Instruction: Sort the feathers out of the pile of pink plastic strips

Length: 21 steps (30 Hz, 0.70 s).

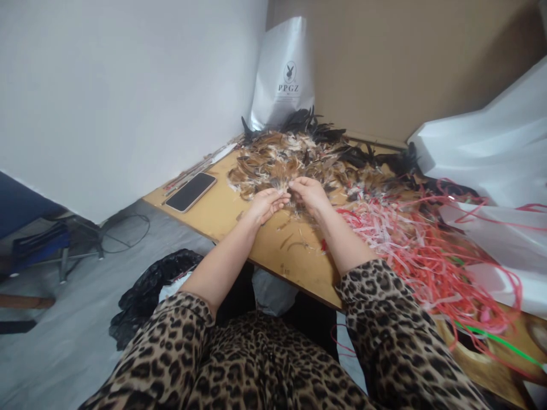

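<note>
Both hands meet over the near side of a pile of brown and cream feathers (265, 154) on the table. My left hand (268, 205) is closed in a pinch on a small tuft of light-based brown feathers (280, 181). Close beside it, my right hand (310, 193) has thumb and forefinger pinched at the same tuft. The fine ends between the fingertips are too small to make out. Loose feather bits (294, 242) lie on the wood below the hands. Black feathers (305, 122) form the back of the pile.
A phone (191, 192) lies at the table's (217, 219) left edge. Red and pink plastic strips (414, 256) are heaped at the right, beside white bags (482, 136). A printed silver-white bag (282, 74) stands behind. A black plastic bag (149, 290) is on the floor.
</note>
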Each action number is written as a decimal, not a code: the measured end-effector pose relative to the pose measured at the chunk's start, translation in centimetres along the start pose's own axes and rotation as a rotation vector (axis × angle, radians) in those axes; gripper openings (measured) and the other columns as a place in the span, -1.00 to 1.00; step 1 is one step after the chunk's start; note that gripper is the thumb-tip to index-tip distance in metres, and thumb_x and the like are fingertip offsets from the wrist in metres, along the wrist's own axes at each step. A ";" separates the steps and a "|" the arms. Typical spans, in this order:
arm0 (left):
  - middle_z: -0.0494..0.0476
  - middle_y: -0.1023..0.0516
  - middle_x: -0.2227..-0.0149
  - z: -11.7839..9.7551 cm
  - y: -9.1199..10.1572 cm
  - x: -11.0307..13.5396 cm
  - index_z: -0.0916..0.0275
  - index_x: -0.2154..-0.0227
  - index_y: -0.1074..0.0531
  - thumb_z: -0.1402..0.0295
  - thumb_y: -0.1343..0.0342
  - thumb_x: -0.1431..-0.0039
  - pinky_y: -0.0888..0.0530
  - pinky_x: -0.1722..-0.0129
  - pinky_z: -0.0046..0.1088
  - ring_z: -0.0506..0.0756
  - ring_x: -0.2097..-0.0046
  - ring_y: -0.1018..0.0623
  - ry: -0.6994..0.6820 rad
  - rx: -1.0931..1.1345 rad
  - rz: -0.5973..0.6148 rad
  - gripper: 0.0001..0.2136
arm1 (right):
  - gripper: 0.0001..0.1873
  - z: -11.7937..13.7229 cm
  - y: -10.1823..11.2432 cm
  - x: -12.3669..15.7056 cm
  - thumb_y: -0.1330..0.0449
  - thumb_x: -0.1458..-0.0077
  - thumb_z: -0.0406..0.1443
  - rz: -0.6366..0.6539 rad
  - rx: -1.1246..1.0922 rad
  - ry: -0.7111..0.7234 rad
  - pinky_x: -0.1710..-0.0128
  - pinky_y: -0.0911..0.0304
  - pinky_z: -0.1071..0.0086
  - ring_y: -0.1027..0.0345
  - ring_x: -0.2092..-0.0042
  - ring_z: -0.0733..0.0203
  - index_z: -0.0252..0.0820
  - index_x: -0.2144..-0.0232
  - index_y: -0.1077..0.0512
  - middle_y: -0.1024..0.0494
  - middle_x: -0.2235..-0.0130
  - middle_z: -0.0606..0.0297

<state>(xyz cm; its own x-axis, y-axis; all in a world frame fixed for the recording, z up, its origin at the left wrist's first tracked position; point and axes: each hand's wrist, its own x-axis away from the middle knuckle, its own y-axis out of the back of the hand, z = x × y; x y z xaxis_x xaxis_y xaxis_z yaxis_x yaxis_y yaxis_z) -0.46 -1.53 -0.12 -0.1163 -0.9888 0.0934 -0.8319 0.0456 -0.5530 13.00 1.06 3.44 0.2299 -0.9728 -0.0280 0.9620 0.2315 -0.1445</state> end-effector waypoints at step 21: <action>0.06 -0.50 0.50 -0.3 0.6 -0.8 0.38 0.44 -0.42 0.50 -0.12 -0.01 -0.34 0.52 -0.72 -0.16 0.52 -0.45 -0.107 0.125 -0.218 -0.96 | -0.78 -2.3 0.9 -1.1 -0.13 0.14 -0.20 -0.158 0.610 0.300 0.40 -0.15 0.44 -0.22 0.49 0.33 -0.26 0.53 -0.44 -0.45 0.52 0.32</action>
<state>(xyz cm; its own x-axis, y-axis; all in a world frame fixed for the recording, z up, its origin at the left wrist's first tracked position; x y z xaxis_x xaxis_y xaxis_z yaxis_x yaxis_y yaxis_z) -1.03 -0.66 -0.26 0.1218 -0.9830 0.1376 -0.7566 -0.1817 -0.6282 13.30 2.34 1.05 0.1140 -0.9344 -0.3374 0.9117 -0.0365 0.4092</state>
